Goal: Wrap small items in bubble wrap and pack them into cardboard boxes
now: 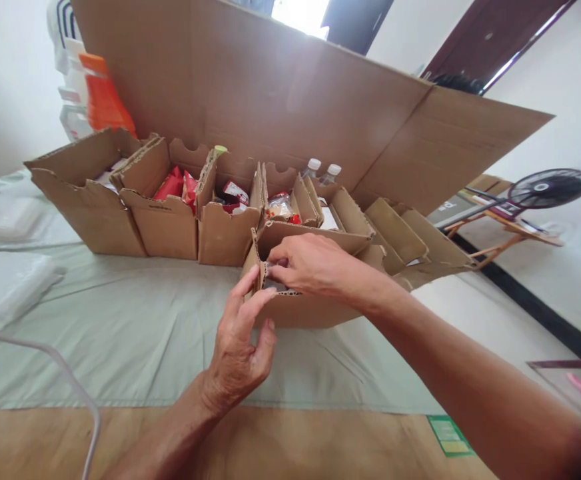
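A cardboard box (315, 312) lies in front of the row of boxes, with its opening facing up. My right hand (310, 263) reaches over its rim, thumb and fingers pinched together near the left end inside; what they hold is hidden. Against the box's left front corner, my left hand (245, 333) rests its fingertips, with the fingers apart and nothing in the palm. Something pale shows inside below my right hand, too covered to name.
Several open cardboard boxes (163, 227) stand behind, some with red packets (171, 184). A large cardboard panel (270, 87) rises at the back. An orange bottle (104, 97) stands far left. Plastic-wrapped packs (13, 283) and a grey cable (65, 373) lie left; a fan (545, 188) is right.
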Tool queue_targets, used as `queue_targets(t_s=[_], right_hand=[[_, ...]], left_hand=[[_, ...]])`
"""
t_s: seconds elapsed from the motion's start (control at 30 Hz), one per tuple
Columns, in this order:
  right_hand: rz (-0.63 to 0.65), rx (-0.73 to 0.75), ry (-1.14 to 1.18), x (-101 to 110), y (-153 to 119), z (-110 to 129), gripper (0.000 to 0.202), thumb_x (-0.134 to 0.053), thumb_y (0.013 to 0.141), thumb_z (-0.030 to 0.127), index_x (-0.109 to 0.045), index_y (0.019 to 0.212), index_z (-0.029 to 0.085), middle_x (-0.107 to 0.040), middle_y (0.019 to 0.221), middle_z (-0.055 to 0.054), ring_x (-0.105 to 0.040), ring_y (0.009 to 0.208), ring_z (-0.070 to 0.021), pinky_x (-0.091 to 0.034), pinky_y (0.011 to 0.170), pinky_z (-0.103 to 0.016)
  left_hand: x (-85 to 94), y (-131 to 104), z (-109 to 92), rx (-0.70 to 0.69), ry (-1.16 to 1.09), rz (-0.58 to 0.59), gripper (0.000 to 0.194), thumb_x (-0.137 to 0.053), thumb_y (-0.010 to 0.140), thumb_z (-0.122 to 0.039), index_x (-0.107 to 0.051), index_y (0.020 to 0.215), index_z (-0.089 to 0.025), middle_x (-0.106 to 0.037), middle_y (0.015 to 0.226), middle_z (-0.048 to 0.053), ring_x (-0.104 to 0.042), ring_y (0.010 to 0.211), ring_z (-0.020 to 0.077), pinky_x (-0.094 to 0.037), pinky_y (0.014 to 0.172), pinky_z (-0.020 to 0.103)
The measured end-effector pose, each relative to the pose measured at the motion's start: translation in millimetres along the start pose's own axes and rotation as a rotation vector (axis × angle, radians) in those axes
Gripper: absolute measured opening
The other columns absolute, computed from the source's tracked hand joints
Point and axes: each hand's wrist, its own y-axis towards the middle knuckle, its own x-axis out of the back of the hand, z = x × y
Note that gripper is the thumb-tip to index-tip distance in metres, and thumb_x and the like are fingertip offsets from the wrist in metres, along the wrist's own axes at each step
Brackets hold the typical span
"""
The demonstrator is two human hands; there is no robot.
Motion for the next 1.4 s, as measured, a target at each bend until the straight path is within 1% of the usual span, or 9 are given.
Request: queue_targets(t_s=[0.17,0.3,0.4,0.57,0.77,1.03,1.2,1.3,1.4], right_hand=[[-0.168,0.091,0.059,3,-15,-4,0.021,-0.064,0.093,0.03,-0.077,0.081,0.02,-0.071,0.075,-0.001,-0.059,0.067,-0.0145,-0.039,0.065,-0.028],[-0.874,-0.055,0.286,-13,-85,-28,0.016,-0.064,0.096,0.029,-0.078,0.1,0.023,-0.077,0.097,-0.002,-0.068,0.084,-0.0168,-0.051,0.078,-0.03],[-1.307,-0.318,0.479,-60,-143,-63,0.015,-0.068,0.094,0.032,-0.077,0.101,0.023,-0.077,0.089,-0.002,-0.07,0.078,-0.0178,-0.055,0.077,-0.033],[-1.051,-0.472,0.767,-141,-158,-102,0.047,-0.074,0.084,0.044,-0.067,0.126,0.023,-0.074,0.124,-0.011,-0.07,0.106,-0.0276,-0.056,0.085,-0.043],[-0.857,-0.291,0.988,-149,-124,-90,0.055,-0.069,0.086,0.054,-0.062,0.132,0.024,-0.074,0.123,-0.01,-0.067,0.106,-0.027,-0.055,0.091,-0.042],[-1.008,-0.488,1.02,-197,-229,-27,0.052,-0.072,0.092,0.044,-0.062,0.14,0.027,-0.07,0.134,-0.01,-0.062,0.128,-0.0302,-0.046,0.114,-0.045],[-0.903,-0.291,1.083,-163,-189,19,0.058,-0.068,0.095,0.043,-0.053,0.15,0.03,-0.066,0.14,-0.008,-0.06,0.133,-0.0285,-0.047,0.115,-0.046],[-0.976,-0.213,1.118,-135,-165,12,0.058,-0.068,0.095,0.047,-0.056,0.148,0.028,-0.067,0.14,-0.008,-0.06,0.132,-0.0275,-0.045,0.116,-0.045],[-1.171,-0.299,1.088,-135,-180,-2,0.059,-0.07,0.094,0.046,-0.057,0.147,0.026,-0.066,0.141,-0.009,-0.058,0.134,-0.0282,-0.042,0.117,-0.044]], left_hand=[[-0.6,-5,9,0.003,-0.003,-0.01,0.069,-0.053,0.095,-0.011,-0.032,0.158,-0.028,-0.045,0.158,0.017,-0.05,0.144,0.0301,-0.051,0.111,0.052],[-3.0,-11,19,0.15,-0.055,-0.002,0.082,-0.061,0.092,-0.018,-0.022,0.163,-0.031,-0.043,0.16,0.016,-0.054,0.138,0.0297,-0.049,0.111,0.051],[-7.2,-16,18,0.305,-0.123,0.022,0.084,-0.067,0.09,-0.025,-0.024,0.162,-0.032,-0.042,0.161,0.013,-0.049,0.142,0.0311,-0.043,0.116,0.053],[-17.6,-21,14,0.438,-0.198,0.068,0.074,-0.071,0.087,-0.036,-0.04,0.153,-0.024,-0.054,0.148,0.013,-0.054,0.134,0.0311,-0.043,0.115,0.051],[-23.2,-12,12,0.496,-0.205,0.107,0.062,-0.07,0.085,-0.041,-0.049,0.14,-0.021,-0.062,0.133,0.011,-0.06,0.125,0.0302,-0.049,0.108,0.048],[24.2,-99,-52,0.555,0.063,0.267,0.065,-0.065,0.089,-0.039,-0.05,0.15,-0.022,-0.063,0.14,0.014,-0.05,0.141,0.0379,-0.039,0.12,0.057],[64.6,-65,-45,0.656,-0.003,0.1,0.062,-0.074,0.084,-0.046,-0.058,0.141,-0.026,-0.068,0.135,0.01,-0.056,0.135,0.0396,-0.039,0.12,0.059],[51.4,-25,-47,0.576,-0.087,0.016,0.068,-0.074,0.084,-0.044,-0.053,0.144,-0.022,-0.063,0.141,0.013,-0.059,0.131,0.0367,-0.041,0.117,0.058],[27.1,-25,-65,0.511,-0.15,0.12,0.07,-0.07,0.088,-0.039,-0.046,0.151,-0.02,-0.062,0.142,0.016,-0.06,0.131,0.0332,-0.044,0.115,0.053]])
